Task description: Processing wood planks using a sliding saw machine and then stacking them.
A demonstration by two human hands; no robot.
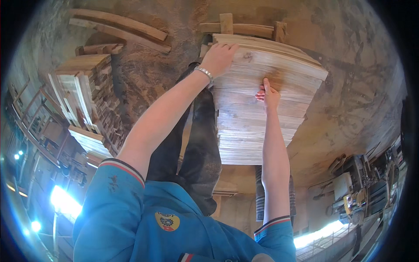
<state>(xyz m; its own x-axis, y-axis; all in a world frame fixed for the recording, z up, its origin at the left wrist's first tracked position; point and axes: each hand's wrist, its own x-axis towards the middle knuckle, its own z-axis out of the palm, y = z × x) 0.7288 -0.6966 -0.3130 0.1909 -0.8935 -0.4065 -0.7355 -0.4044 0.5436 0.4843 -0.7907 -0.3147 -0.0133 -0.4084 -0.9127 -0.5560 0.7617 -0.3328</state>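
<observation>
A stack of flat wooden boards (262, 108), laid side by side in layers, stands before me. My left hand (221, 59), with a metal band at the wrist, lies at the upper left corner of the stack. Its fingers bend over the edge of a board; whether they grip it is hidden. Over the middle of the top boards is my right hand (270, 95), thumb stretched out and fingers loosely curled, with nothing visible in it. A darker brown patch shows on the wood just beyond that thumb. Thin boards (271, 47) are layered along the far edge.
Wooden beams (131, 28) lie on the dusty floor at the upper left. Below them is a tall pile of wood strips (88, 88). Timber pieces (252, 29) stick out behind the board stack. Machinery (363, 193) stands at the lower right.
</observation>
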